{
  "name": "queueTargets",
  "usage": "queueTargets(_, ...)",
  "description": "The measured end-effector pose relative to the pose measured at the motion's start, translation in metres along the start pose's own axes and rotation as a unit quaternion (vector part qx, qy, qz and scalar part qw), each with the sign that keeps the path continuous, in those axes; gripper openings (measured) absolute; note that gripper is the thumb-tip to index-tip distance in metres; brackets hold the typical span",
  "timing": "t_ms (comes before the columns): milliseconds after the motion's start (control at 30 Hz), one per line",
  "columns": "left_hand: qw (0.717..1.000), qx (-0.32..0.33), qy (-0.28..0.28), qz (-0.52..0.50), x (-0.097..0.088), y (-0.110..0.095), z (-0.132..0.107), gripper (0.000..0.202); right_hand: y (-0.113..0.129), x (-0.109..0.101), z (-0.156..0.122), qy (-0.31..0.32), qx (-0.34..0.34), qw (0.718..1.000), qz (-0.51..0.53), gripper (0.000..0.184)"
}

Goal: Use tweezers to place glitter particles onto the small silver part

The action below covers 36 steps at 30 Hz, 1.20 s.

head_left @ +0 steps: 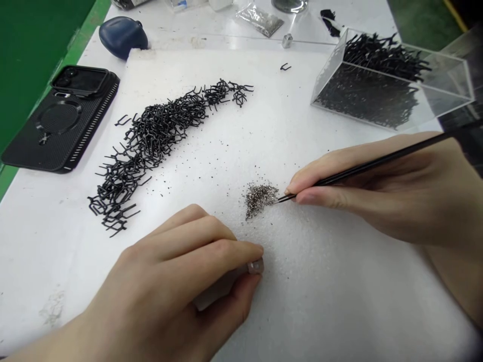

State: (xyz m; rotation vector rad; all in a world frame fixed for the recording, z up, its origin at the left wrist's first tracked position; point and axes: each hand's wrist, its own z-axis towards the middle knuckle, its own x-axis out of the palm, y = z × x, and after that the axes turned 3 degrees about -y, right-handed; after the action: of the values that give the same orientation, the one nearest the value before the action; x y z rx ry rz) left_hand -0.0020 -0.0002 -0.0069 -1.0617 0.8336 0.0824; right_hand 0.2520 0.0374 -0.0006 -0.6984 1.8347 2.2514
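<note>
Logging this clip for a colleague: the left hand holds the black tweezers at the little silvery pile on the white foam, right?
Not the left: the head view shows the right hand holding the black tweezers at the little silvery pile on the white foam.

Pile grains (261, 199) too small to tell; clear piece (255, 266) half-hidden (left fingers (226, 246)); tweezers (392, 155) cut off right

Head cam looks fwd & down from close above left hand (162, 281), right hand (377, 191).
</note>
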Motion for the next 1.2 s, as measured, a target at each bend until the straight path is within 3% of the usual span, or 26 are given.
queueTargets(367,1.000,-0.021,0.003,0.002,-0.0011,-0.0022,-0.0021,0.021,-0.0012,-0.0047,0.0007,0.001,-0.016,0.999,-0.033,0.010)
queueTargets(633,1.000,-0.008,0.008,0.008,-0.0028,-0.0032,-0.0024,0.021,0.0019,-0.0044,0.0008,0.037,0.021,0.999,-0.008,0.016)
queueTargets(1000,1.000,-0.025,-0.002,-0.013,-0.0009,-0.0035,-0.0029,0.020,0.0004,-0.0041,-0.0008,0.014,-0.005,1.000,-0.003,0.022)
queueTargets(1200,1.000,-0.026,-0.002,-0.013,-0.0011,-0.0038,-0.0035,0.021,0.0003,-0.0024,0.0022,0.009,-0.018,1.000,0.017,0.016)
